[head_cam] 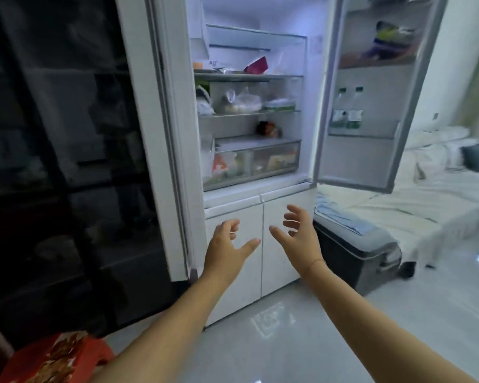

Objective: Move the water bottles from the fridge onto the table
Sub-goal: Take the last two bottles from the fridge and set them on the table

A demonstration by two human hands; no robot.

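The white fridge (174,134) stands open with its right door (371,161) swung wide. Two clear water bottles (346,109) with green caps and green labels stand side by side in the middle shelf of that door. My left hand (227,247) and my right hand (299,233) reach forward in front of the lower white fridge doors, well below the bottles. Both hands are empty with fingers spread. No table is in view.
Fridge shelves (249,77) hold bags, boxes and food, with a clear drawer (256,161) below. A dark suitcase (354,252) stands right of the fridge, a white-covered bed (432,200) behind it. A red box (58,357) lies at bottom left. Dark glass (56,161) fills the left.
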